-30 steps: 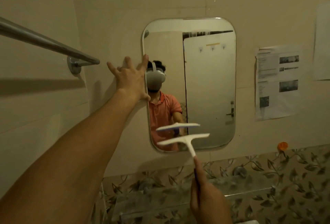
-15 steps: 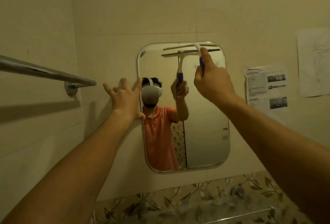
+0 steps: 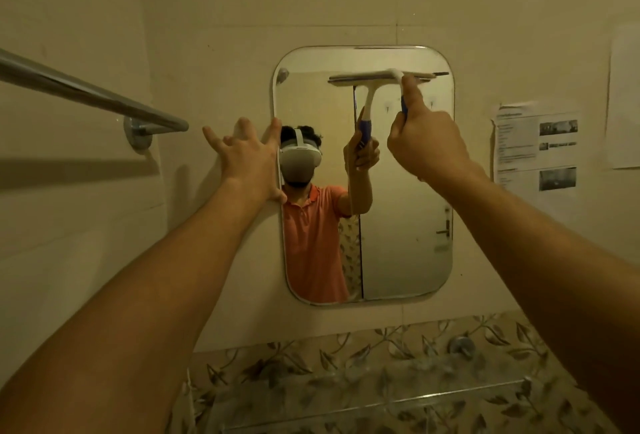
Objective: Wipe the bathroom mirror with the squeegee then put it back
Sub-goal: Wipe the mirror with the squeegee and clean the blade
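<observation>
Curled round the handle of the squeegee (image 3: 393,73), my right hand (image 3: 426,142) holds it up against the mirror (image 3: 408,225) on the far wall, with one digit lying up the handle towards the white head (a strip of blue grip shows just above my knuckles). The blade lies level on the glass across the upper right part of the mirror, just below its top edge, and its right tip reaches the mirror's right rim. The reflection shows the same handle gripped from the other side.

My left hand (image 3: 249,160) is spread, fingers fanned and straight. The palm is flat against the wall at the mirror's left edge, with one fingertip and the thumb touching the rim.

A chrome towel bar (image 3: 86,94) runs along the left wall to a round mount near my left hand. Printed sheets (image 3: 536,153) are stuck to the wall right of the mirror. Below the mirror runs a band of leaf-patterned tile (image 3: 346,357), with a glass shelf (image 3: 346,406) nearer to me.
</observation>
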Available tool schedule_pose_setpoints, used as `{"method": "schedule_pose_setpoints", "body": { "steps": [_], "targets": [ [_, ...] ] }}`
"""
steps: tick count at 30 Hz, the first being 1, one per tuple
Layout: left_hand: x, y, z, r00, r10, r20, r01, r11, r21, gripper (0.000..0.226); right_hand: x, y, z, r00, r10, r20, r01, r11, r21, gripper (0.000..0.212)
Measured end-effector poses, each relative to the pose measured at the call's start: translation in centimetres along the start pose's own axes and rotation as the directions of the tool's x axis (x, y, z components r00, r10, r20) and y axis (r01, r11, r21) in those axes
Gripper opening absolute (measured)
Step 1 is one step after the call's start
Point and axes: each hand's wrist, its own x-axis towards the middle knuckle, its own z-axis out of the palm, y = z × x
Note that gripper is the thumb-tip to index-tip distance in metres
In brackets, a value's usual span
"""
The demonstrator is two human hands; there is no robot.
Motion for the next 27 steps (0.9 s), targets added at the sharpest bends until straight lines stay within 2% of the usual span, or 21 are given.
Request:
{"method": "schedule_pose_setpoints", "body": {
  "steps": [6, 17, 23, 27],
  "targets": [
    [-0.2, 0.1, -0.3, 1.0, -0.003, 0.013, 0.003, 1.0, -0.012, 0.152, -7.2, 2.3, 3.0, 0.996, -0.002, 0.089, 0.002, 1.0, -0.001, 0.067],
    [-0.3, 0.2, -0.5, 1.0, -0.001, 0.025, 0.002, 1.0, -0.024, 0.154, -21.1, 8.4, 10.4, 0.972, 0.095, 0.213, -0.069, 0.989, -0.13, 0.081],
    [-0.3, 0.2, -0.3, 1.0, -0.005, 0.005, 0.005, 1.0, -0.024, 0.152, -26.7, 9.8, 11.7, 0.88, 0.202, 0.429, -0.147, 0.977, -0.157, 0.081],
    [-0.2, 0.2, -0.2, 1.0, -0.009, 0.006, 0.009, 1.0, -0.019, 0.151, -28.4, 11.2, 12.6, 0.839, 0.267, 0.475, -0.22, 0.964, -0.153, 0.08]
  ]
}}
